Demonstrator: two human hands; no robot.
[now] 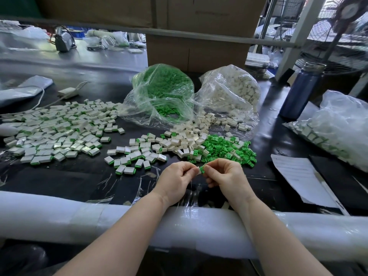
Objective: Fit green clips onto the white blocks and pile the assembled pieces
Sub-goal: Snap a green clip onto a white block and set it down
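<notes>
Both hands up over counter (pixel 258 172) edge, mid-fit: left hand (pixel 176 181) fingers pinch white block (pixel 197 171), right hand (pixel 224 176) fingers pinch green clip (pixel 202 168) against it; square clip to block, squeeze evenly, then drop on assembled pile (pixel 55 128) at your left

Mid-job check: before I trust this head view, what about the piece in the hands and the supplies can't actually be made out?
- White block: mostly hidden by the left hand's grip; its seating with the green clip in the right hand is unreadable.
- Green bag: crinkled plastic glare blurs the clips inside.
- Right-side bag: cut off by the frame edge.
- Paper sheet: print too small to read.
</notes>
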